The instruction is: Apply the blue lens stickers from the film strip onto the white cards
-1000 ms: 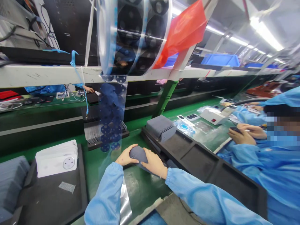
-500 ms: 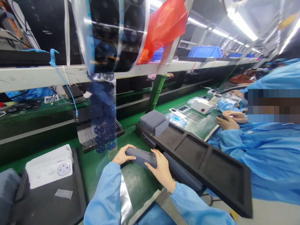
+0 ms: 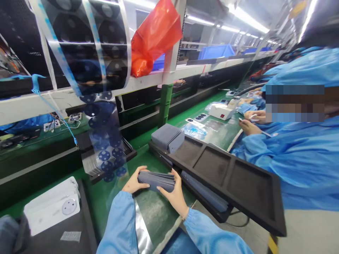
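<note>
A stack of thin dark grey plates (image 3: 157, 181) is held level above the green bench (image 3: 161, 208), gripped at its two ends. My left hand (image 3: 135, 181) clasps the left end, thumb in front. Around the right end my right hand (image 3: 175, 194) is closed, thumb on the front face. Just beyond is a black compartment tray (image 3: 230, 187) with grey plates (image 3: 168, 135) standing in its far-left compartment. Beneath it, another black tray holds a row of grey plates (image 3: 205, 190).
At the left, a black tray (image 3: 82, 218) bears white plates (image 3: 53, 204). A film roll (image 3: 90, 46) hangs overhead, its strip trailing down to a rack of plates (image 3: 91, 164). A person in blue (image 3: 304, 158) works at the right, hands raised.
The view has turned and shifted slightly. The plates in my hands are now more level and slightly fanned at the top. The other person's hands now hold something white.
</note>
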`<state>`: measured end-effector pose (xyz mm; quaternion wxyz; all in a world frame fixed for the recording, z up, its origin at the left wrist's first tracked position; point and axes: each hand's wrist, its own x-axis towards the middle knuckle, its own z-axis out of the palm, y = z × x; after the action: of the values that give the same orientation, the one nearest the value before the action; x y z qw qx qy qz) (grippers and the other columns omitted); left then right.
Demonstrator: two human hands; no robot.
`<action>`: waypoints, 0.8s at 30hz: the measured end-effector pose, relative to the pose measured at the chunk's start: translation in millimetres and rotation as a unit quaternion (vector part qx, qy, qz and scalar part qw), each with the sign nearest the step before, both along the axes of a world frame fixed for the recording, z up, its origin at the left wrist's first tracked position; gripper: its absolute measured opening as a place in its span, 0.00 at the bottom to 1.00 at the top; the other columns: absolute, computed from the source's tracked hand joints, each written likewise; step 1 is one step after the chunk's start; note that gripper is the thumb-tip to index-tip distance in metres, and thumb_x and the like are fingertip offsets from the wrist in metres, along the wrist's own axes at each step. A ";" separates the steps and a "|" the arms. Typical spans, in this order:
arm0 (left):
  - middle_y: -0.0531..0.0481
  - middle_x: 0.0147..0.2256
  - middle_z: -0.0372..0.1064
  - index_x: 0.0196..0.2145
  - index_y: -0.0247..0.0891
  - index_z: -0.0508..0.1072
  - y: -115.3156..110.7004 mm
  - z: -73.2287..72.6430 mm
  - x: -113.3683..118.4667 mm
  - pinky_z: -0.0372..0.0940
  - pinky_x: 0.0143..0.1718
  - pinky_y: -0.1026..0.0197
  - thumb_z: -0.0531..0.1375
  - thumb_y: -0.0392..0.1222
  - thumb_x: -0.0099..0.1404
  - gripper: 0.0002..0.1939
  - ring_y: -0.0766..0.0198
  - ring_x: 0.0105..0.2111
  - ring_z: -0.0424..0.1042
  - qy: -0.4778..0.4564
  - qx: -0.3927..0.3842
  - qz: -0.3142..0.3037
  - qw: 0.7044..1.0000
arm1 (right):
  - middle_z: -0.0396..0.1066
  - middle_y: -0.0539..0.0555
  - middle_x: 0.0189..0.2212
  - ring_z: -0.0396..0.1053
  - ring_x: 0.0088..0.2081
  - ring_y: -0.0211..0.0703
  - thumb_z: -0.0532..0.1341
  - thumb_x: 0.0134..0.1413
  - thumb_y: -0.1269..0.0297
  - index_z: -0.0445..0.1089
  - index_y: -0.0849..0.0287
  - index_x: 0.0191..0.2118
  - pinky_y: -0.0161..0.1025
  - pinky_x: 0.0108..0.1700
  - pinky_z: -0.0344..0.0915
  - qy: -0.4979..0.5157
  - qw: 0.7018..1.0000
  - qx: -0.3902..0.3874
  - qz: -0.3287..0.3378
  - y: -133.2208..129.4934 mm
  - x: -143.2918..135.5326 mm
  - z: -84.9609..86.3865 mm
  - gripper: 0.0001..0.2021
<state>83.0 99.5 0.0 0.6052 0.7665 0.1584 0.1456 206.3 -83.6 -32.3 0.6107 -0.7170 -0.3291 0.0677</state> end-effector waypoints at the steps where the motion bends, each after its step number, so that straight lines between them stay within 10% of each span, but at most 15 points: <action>1: 0.47 0.49 0.69 0.51 0.41 0.66 0.0 -0.7 0.4 0.58 0.54 0.53 0.72 0.43 0.46 0.35 0.55 0.50 0.68 0.007 0.006 0.006 1.000 | 0.59 0.60 0.54 0.62 0.56 0.56 0.68 0.44 0.56 0.47 0.57 0.62 0.54 0.59 0.59 -0.004 1.000 -0.014 0.014 -1.8 5.9 -0.4 0.42; 8: 0.57 0.30 0.68 0.37 0.39 0.66 -5.5 23.6 4.5 0.63 0.37 0.59 0.71 0.45 0.47 0.23 0.62 0.32 0.68 0.036 0.028 0.045 0.998 | 0.71 0.52 0.32 0.72 0.37 0.51 0.60 0.57 0.58 0.60 0.54 0.37 0.45 0.41 0.69 -0.093 0.984 -0.135 0.067 -13.3 24.5 30.5 0.08; 17: 0.55 0.36 0.71 0.40 0.42 0.69 -101.4 144.5 21.0 0.63 0.38 0.62 0.71 0.42 0.49 0.21 0.62 0.36 0.69 -0.002 0.089 0.116 0.989 | 0.71 0.51 0.35 0.72 0.35 0.48 0.58 0.61 0.54 0.62 0.52 0.43 0.41 0.38 0.67 -0.194 0.965 -0.156 0.085 -103.8 60.2 178.7 0.10; 24: 0.51 0.38 0.73 0.41 0.41 0.68 -123.0 121.6 152.3 0.64 0.43 0.59 0.70 0.43 0.50 0.22 0.58 0.40 0.73 -0.078 0.121 0.288 0.947 | 0.68 0.50 0.32 0.68 0.35 0.48 0.67 0.46 0.48 0.63 0.55 0.40 0.47 0.43 0.67 -0.134 0.957 -0.135 0.220 -53.2 230.4 190.0 0.21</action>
<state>235.3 -23.5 121.6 0.4503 0.7419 0.3065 0.3910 436.7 -136.7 157.7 0.4281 -0.7051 -0.5457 0.1475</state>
